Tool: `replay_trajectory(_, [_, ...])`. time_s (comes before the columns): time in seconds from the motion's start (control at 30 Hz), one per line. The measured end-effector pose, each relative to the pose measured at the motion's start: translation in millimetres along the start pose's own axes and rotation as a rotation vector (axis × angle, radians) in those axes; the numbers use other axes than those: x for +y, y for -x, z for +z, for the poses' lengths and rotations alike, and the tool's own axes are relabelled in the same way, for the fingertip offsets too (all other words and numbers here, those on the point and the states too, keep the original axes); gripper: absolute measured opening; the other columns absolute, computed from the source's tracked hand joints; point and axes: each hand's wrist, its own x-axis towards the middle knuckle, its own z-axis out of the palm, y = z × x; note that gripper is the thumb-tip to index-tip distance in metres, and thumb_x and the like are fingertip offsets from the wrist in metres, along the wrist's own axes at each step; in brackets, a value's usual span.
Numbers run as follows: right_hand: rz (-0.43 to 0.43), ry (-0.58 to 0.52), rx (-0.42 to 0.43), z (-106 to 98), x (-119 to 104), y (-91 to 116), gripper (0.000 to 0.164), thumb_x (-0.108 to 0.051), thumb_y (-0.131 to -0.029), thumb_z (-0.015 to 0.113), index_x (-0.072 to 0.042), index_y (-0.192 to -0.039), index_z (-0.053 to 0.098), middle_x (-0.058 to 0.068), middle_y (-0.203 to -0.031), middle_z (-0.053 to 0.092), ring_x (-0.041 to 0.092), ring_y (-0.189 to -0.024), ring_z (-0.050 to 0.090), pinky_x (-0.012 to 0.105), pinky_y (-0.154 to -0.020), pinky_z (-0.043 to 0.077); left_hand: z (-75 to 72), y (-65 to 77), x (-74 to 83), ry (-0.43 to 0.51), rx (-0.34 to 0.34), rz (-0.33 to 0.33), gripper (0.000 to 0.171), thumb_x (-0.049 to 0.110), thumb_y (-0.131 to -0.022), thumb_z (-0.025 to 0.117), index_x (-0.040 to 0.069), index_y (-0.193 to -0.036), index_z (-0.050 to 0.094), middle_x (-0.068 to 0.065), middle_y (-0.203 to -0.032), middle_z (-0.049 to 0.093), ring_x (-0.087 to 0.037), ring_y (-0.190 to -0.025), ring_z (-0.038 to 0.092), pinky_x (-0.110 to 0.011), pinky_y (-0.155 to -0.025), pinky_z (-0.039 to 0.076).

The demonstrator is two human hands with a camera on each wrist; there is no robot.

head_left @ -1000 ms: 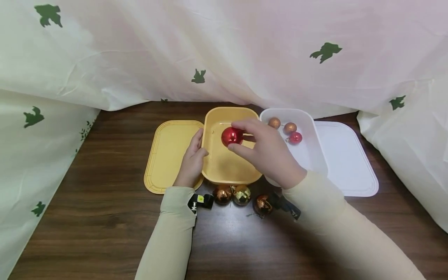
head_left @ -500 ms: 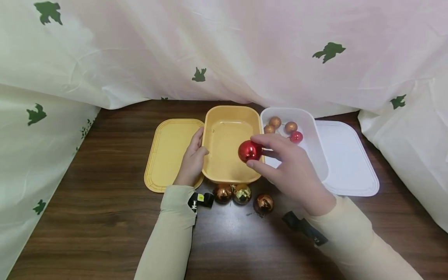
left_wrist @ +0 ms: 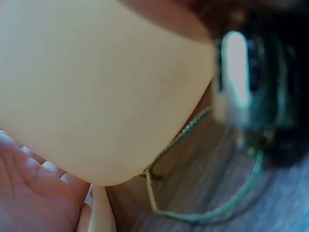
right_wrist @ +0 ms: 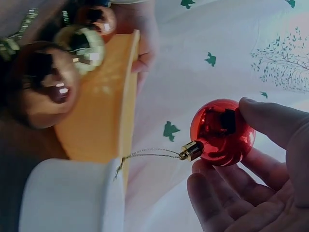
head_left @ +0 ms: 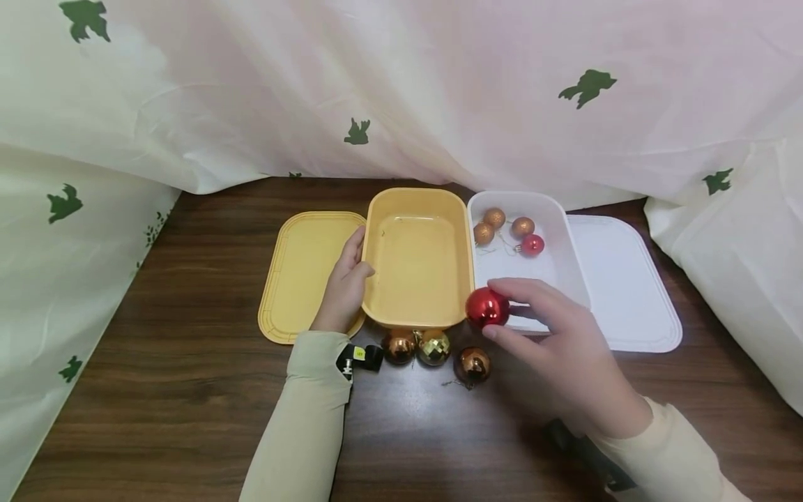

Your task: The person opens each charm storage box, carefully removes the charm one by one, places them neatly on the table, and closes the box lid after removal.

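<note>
In the head view my right hand pinches a shiny red Christmas ball between thumb and fingers, over the near left corner of the white box. The right wrist view shows the ball's gold cap and its string loop. My left hand grips the left wall of the yellow box, thumb at the rim and fingers along the outside. Inside the white box lie several small glittery orange balls and a small red ball.
Before the yellow box, on the wooden table, sit two copper balls and a faceted gold ball. A yellow lid lies at left, a white lid at right. A pale curtain hangs behind.
My right hand has carried the red Christmas ball out from over the yellow box, to the right and toward me. My left hand has stayed at the yellow box's side.
</note>
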Motion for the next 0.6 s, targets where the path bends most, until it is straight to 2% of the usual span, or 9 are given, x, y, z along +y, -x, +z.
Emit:
replay_trajectory(0.13, [0.048, 0.0, -0.015, -0.4, 5.4, 11.7, 0.057, -0.01, -0.068, 0.082, -0.021, -0.12, 0.061, -0.008, -0.114, 0.062, 0.002, -0.098, 0.058, 0.014, -0.081, 0.047, -0.4, 0.1, 0.1, 0.003, 0.001, 0.001, 0.072, -0.008, -0.083, 0.032, 0.01, -0.149, 0.014, -0.005, -0.154, 0.016, -0.023, -0.139, 0.02, -0.04, -0.109, 0.025])
replay_trajectory(0.37, [0.113, 0.074, -0.041, 0.0, 11.0, 31.3, 0.056, -0.019, -0.069, 0.083, -0.026, -0.121, 0.061, -0.013, -0.115, 0.061, 0.003, -0.103, 0.056, 0.007, -0.089, 0.038, -1.0, -0.4, -0.3, 0.013, -0.002, 0.006, 0.072, -0.008, -0.082, 0.032, 0.01, -0.149, 0.013, -0.007, -0.154, 0.015, -0.025, -0.139, 0.02, -0.042, -0.108, 0.025])
replay_trajectory(0.5, [0.162, 0.041, -0.055, -1.1, 17.0, 40.2, 0.054, -0.017, -0.069, 0.082, -0.025, -0.118, 0.061, -0.014, -0.113, 0.06, 0.003, -0.1, 0.057, 0.01, -0.084, 0.044, -1.0, -0.7, -0.9, 0.01, -0.008, 0.013, 0.072, -0.008, -0.082, 0.032, 0.009, -0.149, 0.012, -0.007, -0.154, 0.015, -0.025, -0.138, 0.02, -0.042, -0.108, 0.025])
replay_trajectory(0.6, [0.193, 0.059, -0.077, -1.9, 21.9, 45.1, 0.053, -0.015, -0.067, 0.084, -0.027, -0.114, 0.062, -0.016, -0.11, 0.059, 0.001, -0.097, 0.056, 0.012, -0.08, 0.047, -0.5, -0.6, -0.8, 0.009, -0.01, 0.015, 0.072, -0.008, -0.082, 0.032, 0.009, -0.149, 0.012, -0.007, -0.154, 0.015, -0.025, -0.139, 0.02, -0.042, -0.108, 0.025])
